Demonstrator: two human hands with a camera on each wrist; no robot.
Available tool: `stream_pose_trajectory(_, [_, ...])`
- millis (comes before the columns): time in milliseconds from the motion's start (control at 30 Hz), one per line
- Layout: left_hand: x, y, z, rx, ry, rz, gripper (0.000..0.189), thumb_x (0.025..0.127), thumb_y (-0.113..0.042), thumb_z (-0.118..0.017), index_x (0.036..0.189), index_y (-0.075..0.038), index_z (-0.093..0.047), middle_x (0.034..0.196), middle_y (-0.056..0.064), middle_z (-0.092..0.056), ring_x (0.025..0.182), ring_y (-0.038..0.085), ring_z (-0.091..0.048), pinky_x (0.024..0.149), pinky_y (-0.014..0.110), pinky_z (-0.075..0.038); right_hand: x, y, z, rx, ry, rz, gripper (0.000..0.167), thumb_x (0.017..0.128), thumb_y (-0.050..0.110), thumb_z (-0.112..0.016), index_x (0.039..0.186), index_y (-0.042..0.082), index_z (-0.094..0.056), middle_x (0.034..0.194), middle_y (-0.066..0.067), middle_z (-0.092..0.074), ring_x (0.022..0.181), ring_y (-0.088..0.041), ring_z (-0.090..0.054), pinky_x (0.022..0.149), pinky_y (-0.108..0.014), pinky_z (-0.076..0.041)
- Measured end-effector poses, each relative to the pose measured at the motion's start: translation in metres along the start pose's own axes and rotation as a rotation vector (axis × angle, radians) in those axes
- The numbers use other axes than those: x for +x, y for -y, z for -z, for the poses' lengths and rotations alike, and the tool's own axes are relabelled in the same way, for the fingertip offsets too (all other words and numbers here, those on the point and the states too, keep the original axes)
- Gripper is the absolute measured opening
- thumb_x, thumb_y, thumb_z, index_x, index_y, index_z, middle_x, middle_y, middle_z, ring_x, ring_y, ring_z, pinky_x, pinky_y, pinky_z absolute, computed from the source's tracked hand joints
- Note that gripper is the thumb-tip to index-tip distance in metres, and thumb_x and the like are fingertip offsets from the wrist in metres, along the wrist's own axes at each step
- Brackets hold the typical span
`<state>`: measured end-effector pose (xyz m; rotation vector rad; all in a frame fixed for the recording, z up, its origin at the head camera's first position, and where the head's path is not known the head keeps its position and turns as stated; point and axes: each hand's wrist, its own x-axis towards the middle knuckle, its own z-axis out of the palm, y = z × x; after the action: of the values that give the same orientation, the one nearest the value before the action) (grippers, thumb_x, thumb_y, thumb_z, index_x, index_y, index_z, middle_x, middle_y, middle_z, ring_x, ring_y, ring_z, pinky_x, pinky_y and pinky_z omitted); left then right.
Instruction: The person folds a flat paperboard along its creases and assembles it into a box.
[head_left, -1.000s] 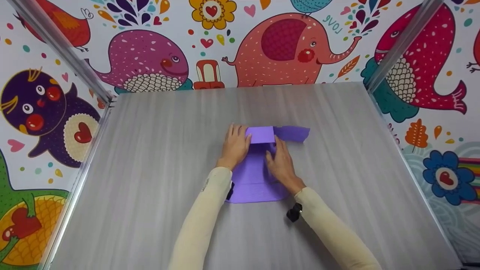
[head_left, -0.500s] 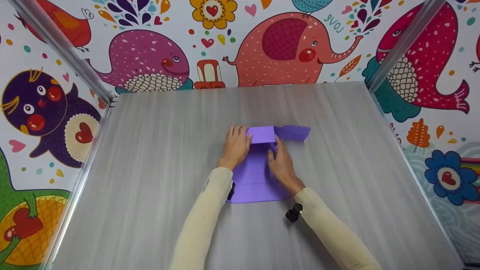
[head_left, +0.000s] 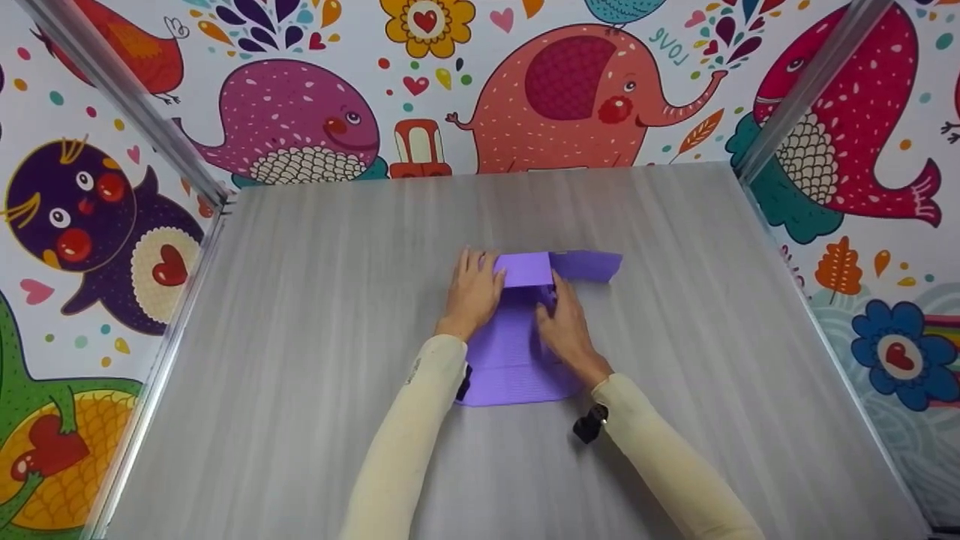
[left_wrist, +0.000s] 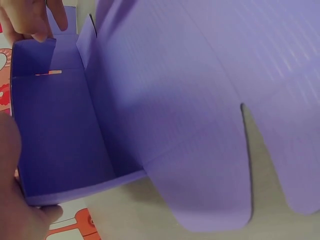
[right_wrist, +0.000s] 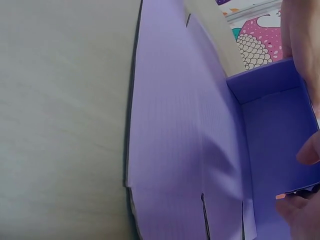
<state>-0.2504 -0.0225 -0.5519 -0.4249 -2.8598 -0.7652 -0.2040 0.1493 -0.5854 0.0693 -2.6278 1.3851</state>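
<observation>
A purple cardboard box (head_left: 525,330), partly folded, lies on the table with its flat panel towards me and its far part raised into a shallow trough. The left hand (head_left: 472,292) grips the left end of the raised part, with the thumb at the near side. At the opposite end, the right hand (head_left: 566,322) pinches the short end wall; its thumb shows inside the trough in the right wrist view. A loose side flap (head_left: 589,266) sticks out to the right past that hand. Slots and a rounded tab (left_wrist: 210,200) are visible in the left wrist view.
The grey wood-grain table (head_left: 315,315) surrounds the cardboard. Walls printed with cartoon animals (head_left: 570,105) stand behind and at both sides. Metal posts (head_left: 127,97) rise at the back corners. A black wrist camera (head_left: 589,425) hangs at the right sleeve.
Both hands keep their hold on the box. The right thumb has shifted slightly right, nearer the end wall; otherwise the box has hardly moved.
</observation>
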Motion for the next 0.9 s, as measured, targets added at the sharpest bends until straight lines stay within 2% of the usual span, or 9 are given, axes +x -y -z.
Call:
stream_pose_trajectory(167, [-0.0004,0.0001,0.0001,-0.003,0.020,0.027,0.040,0.107,-0.029,-0.044,0.137,-0.005,-0.054,0.138,0.021,-0.053,0.144,0.042,-0.035,0.125,0.047,-0.025,0.0007,-0.0008,0.0004,0.002,0.000,-0.001,0.066,0.089,0.000,-0.056,0.151,-0.008,-0.034,0.143,-0.030,-0.049,0.133,-0.044,-0.049,0.115,-0.055,-0.038])
stream_pose_trajectory(467, [-0.0007,-0.0009,-0.0011,0.023,-0.010,0.003,0.037,0.106,-0.026,-0.045,0.133,-0.002,-0.056,0.136,0.022,-0.053,0.142,0.043,-0.038,0.120,0.053,-0.033,0.0016,-0.0037,0.0018,0.010,-0.016,-0.007,0.064,0.088,0.000,-0.055,0.149,-0.008,-0.036,0.140,-0.029,-0.050,0.131,-0.043,-0.050,0.113,-0.055,-0.039])
stream_pose_trajectory(900, [-0.0003,-0.0014,-0.0001,0.020,0.015,0.016,0.040,0.107,-0.029,-0.044,0.135,-0.003,-0.055,0.139,0.021,-0.052,0.143,0.043,-0.037,0.122,0.051,-0.030,0.0017,-0.0084,0.0098,0.000,-0.126,0.026,0.060,0.085,-0.003,-0.056,0.143,-0.008,-0.044,0.143,-0.028,-0.047,0.137,-0.042,-0.045,0.118,-0.051,-0.035])
